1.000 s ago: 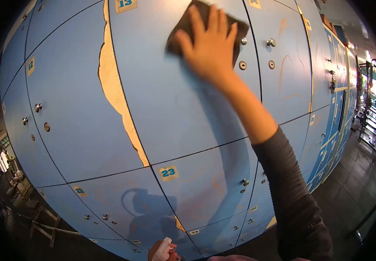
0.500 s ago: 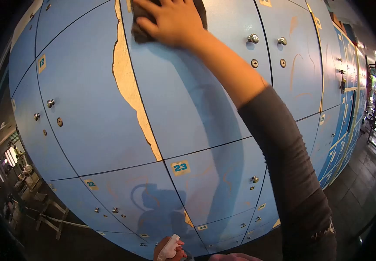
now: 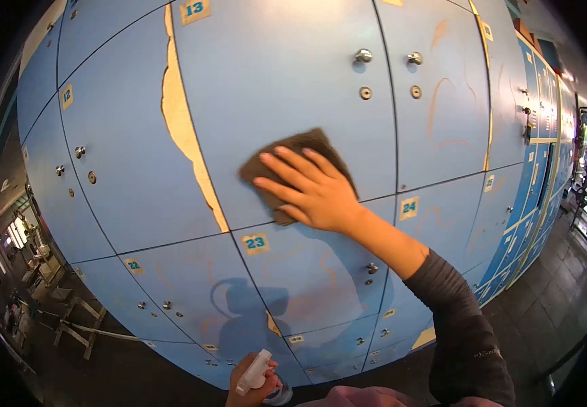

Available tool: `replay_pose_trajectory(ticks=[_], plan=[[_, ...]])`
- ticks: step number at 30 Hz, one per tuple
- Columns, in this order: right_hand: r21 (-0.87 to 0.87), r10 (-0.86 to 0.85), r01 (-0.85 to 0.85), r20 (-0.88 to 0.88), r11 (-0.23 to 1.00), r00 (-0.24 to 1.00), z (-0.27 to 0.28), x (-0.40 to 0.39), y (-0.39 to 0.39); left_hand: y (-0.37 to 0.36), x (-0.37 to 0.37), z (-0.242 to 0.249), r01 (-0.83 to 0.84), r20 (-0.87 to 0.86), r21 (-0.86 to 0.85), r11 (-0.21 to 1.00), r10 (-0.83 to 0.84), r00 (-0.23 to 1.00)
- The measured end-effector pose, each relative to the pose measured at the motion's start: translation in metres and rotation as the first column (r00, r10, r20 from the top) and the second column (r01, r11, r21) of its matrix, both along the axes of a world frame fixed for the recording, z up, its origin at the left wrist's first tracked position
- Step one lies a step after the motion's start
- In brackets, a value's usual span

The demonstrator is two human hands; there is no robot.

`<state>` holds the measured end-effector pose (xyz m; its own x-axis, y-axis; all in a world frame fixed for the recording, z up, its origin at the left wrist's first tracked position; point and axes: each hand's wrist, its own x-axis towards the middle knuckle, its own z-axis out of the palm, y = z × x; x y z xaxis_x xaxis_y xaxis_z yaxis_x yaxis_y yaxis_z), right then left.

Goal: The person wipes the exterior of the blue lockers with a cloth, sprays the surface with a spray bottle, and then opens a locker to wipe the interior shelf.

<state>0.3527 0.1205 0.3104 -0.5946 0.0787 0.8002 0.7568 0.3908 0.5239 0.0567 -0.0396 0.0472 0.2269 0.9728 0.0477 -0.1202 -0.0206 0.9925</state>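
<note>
Right hand [image 3: 314,190] spread on cloth [image 3: 318,142], at blue door's lower edge [image 3: 252,228], knob [image 3: 363,55] well apart

Cornflower-blue locker doors [image 3: 273,88], ruled off by thin black seams, form the backdrop to a dark brown cloth [image 3: 307,139] and a charcoal sleeve [image 3: 470,339]. A jagged cream strip [image 3: 179,115] breaks the blue; rust-orange smears [image 3: 440,30] streak it. Teal numerals mark a beige label [image 3: 256,243] beneath silver knobs [image 3: 363,55]. Below, a white spray head [image 3: 256,370] tops a clear bottle [image 3: 280,393] beside mauve fabric [image 3: 361,395]; dark grey floor tiles [image 3: 544,298] make a grid.
</note>
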Motion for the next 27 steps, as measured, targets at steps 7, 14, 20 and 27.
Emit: replay_pose_trajectory(ticks=[7, 14, 20, 27], plan=[[-0.116, 0.291, -0.690, -0.848, 0.715, 0.444, -0.123, 0.130, -0.049, -0.040, 0.097, 0.070, 0.152, -0.138, 0.277, 0.949, -0.117, 0.983], [0.636, -0.564, -0.765, -0.596, 0.103, -0.572, -0.335, 0.185, -0.203, -0.069, 0.248, 0.088, 0.247, 0.017, 0.354, 0.902, -0.270, 0.963], [0.182, -0.782, -0.949, -0.538, 0.257, -0.315, -0.417, 0.225, -0.316, -0.113, 0.383, 0.061, 0.273, 0.110, 0.301, 0.914, -0.318, 0.942], [0.492, -0.747, -0.756, -0.275, 0.431, -0.605, -0.413, 0.273, -0.368, -0.142, 0.434, 0.038, 0.620, -0.424, 0.541, 0.568, -0.453, 0.784]])
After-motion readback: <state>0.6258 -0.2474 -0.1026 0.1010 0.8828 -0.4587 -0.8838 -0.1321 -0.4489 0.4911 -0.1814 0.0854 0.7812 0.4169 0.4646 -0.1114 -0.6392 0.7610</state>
